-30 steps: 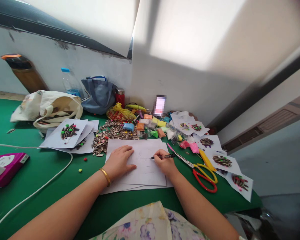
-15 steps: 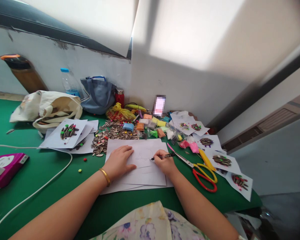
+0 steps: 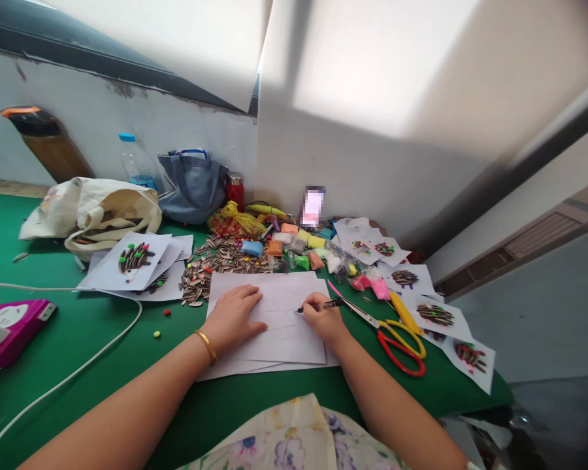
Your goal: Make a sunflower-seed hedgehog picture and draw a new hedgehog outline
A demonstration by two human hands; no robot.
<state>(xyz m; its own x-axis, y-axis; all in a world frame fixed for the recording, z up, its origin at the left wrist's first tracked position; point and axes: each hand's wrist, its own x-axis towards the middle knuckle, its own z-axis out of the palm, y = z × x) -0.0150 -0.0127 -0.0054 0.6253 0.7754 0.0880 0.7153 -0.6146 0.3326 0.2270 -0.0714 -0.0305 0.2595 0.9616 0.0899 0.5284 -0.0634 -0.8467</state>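
My left hand (image 3: 235, 318) lies flat on the left part of a white paper sheet (image 3: 294, 346), fingers stretched out and thumb apart. A black pen (image 3: 332, 303) is pinched in my right hand (image 3: 324, 321), its tip touching the paper near the middle. A faint line drawing (image 3: 283, 303) shows on the sheet between the hands. More sheets lie under this one. Right of my right hand rest scissors (image 3: 383, 326) with one red and one yellow handle. Loose striped sunflower seeds (image 3: 225, 256) are heaped just beyond the paper.
Packets of coloured clay (image 3: 294, 245) lie behind the paper. Seed-decorated sheets (image 3: 435, 314) fan out at the right; others (image 3: 136, 264) are stacked left. Bags (image 3: 191, 186), a water bottle (image 3: 136, 166) and a phone (image 3: 312, 205) stand along the wall. A white cable (image 3: 102, 349) crosses the left side.
The pen tip and my right hand have shifted very slightly on the paper, and the drawn lines look a little darker. My left hand has stayed in place.
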